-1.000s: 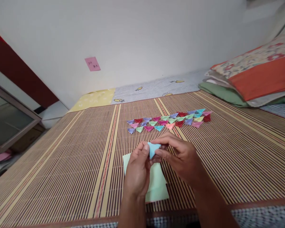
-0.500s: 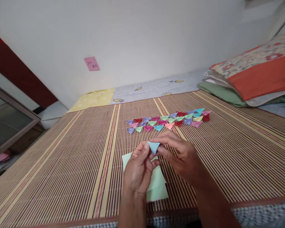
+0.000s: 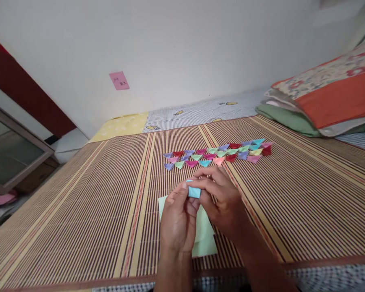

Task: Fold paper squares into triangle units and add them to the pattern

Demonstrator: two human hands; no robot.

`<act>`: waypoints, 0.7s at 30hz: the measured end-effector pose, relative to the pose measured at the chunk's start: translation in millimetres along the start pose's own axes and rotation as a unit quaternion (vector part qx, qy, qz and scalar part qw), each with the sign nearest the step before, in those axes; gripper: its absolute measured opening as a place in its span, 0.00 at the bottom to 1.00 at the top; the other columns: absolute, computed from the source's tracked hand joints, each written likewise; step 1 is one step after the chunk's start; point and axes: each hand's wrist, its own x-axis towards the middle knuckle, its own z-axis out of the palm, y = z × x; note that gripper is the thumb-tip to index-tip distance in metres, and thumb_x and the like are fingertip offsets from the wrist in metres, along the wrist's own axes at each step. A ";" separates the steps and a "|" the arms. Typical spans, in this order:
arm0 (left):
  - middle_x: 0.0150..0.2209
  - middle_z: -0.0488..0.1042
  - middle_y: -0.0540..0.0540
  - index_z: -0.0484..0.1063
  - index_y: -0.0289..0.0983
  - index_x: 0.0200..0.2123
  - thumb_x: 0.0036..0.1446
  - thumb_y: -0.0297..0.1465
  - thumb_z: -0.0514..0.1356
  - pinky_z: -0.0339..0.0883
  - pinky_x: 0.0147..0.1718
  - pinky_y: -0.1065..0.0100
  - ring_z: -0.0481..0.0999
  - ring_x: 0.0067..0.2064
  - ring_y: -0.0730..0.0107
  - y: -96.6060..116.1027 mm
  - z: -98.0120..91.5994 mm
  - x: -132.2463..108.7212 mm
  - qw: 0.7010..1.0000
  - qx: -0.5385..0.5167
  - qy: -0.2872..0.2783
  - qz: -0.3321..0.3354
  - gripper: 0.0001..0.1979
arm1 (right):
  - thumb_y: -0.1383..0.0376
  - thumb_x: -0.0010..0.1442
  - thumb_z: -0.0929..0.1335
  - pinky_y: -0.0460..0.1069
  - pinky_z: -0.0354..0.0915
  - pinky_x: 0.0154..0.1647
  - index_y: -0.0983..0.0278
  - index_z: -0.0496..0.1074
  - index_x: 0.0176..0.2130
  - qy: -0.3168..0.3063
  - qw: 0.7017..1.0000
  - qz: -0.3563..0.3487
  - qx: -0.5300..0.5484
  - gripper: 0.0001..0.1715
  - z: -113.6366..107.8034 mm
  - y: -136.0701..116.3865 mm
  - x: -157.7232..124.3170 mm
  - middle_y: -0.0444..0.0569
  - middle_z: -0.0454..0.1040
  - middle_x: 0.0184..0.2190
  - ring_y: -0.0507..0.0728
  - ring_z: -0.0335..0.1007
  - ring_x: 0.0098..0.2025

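Note:
A small folded piece of light blue paper (image 3: 194, 192) is held between both hands above the striped mat. My left hand (image 3: 177, 217) pinches its left edge with the thumb on top. The fingers of my right hand (image 3: 223, 198) close on its upper and right side. Under the hands lies a pale green sheet (image 3: 205, 237), partly covered by my left hand. Beyond them, several small folded paper triangles (image 3: 205, 163) in many colours lie in uneven rows.
The striped mat (image 3: 88, 211) covers the bed. Folded bedding with an orange band (image 3: 337, 103) is stacked at the right. A pink note (image 3: 119, 80) is on the white wall. At the left is a glass-fronted cabinet door (image 3: 12, 150).
The blue paper, which showed as a triangle, now shows a small rectangular face. My right hand has shifted left, its fingers now over the paper's top.

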 end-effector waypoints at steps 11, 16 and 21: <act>0.31 0.81 0.46 0.83 0.33 0.34 0.45 0.32 0.76 0.69 0.26 0.76 0.74 0.26 0.77 -0.2 -5.9 5.9 0.999 0.026 0.018 0.021 0.13 | 0.76 0.64 0.63 0.59 0.70 0.51 0.59 0.78 0.41 -0.018 0.997 0.022 0.069 0.18 -3.5 -0.8 1.2 0.51 0.76 0.46 0.60 0.72 0.50; 0.34 0.82 0.45 0.83 0.36 0.35 0.53 0.35 0.71 0.72 0.36 0.71 0.78 0.33 0.71 -3.9 -9.7 4.9 0.987 0.110 0.061 0.105 0.08 | 0.70 0.64 0.68 0.58 0.69 0.50 0.59 0.76 0.45 0.014 0.992 0.091 0.090 0.11 -8.3 0.7 1.1 0.49 0.77 0.44 0.60 0.74 0.49; 0.35 0.80 0.48 0.83 0.39 0.38 0.62 0.34 0.65 0.68 0.39 0.70 0.76 0.37 0.70 -4.4 -14.3 0.8 0.956 0.225 0.077 0.170 0.07 | 0.65 0.62 0.72 0.51 0.70 0.38 0.61 0.76 0.39 -0.030 0.973 0.182 0.141 0.03 -4.0 0.3 0.1 0.45 0.78 0.35 0.56 0.74 0.36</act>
